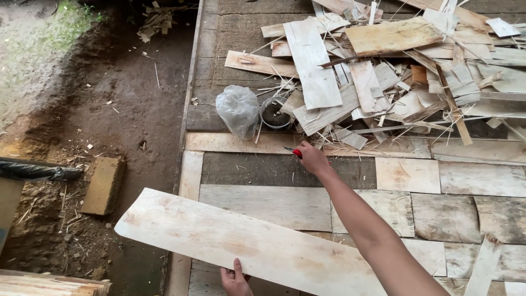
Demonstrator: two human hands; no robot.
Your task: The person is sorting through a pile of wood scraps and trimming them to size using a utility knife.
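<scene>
Two hands: left hand grips pale thin veneer sheet; right hand clamps red-handled cutter.

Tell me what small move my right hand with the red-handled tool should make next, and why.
Probably draw the right hand and its red-handled tool back to the long veneer sheet. The left hand grips that sheet's near edge alone, so it juts out over the dirt, while the right hand is stretched toward the scrap pile.
</scene>
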